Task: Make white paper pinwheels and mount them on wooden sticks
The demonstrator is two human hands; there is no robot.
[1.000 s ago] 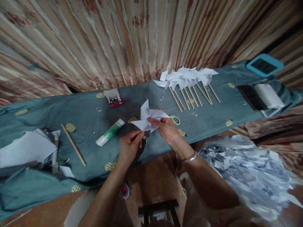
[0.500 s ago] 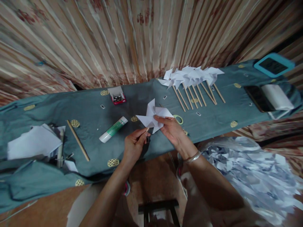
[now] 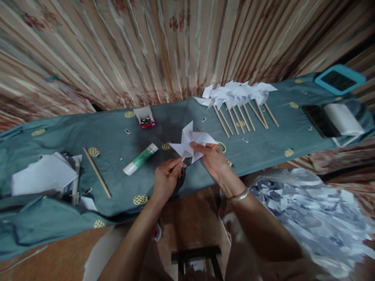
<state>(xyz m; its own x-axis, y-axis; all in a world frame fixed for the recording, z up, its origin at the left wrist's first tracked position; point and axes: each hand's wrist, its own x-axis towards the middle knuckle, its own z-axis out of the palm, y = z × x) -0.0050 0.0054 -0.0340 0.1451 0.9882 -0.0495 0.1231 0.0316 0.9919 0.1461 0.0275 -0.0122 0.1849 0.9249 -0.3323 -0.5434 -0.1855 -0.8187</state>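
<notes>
A white paper pinwheel (image 3: pixel 189 145) is held just above a blue-green cloth (image 3: pixel 73 132). My right hand (image 3: pixel 213 160) grips it from the right, thumb on its centre. My left hand (image 3: pixel 165 179) sits below and to the left, fingers pinched on the end of a thin wooden stick (image 3: pixel 182 159) that runs under the pinwheel. Most of that stick is hidden by the paper.
Several finished pinwheels on sticks (image 3: pixel 237 101) lie at the back right. A glue stick (image 3: pixel 140 159), a red box of pins (image 3: pixel 145 120), a loose stick (image 3: pixel 97 177), paper sheets (image 3: pixel 43 177), a phone (image 3: pixel 318 121), a teal device (image 3: pixel 340 79). Paper scraps (image 3: pixel 304 210) fill a bag at right.
Both hands and the pinwheel sit slightly further right in the picture as the camera shifted. The grip looks the same.
</notes>
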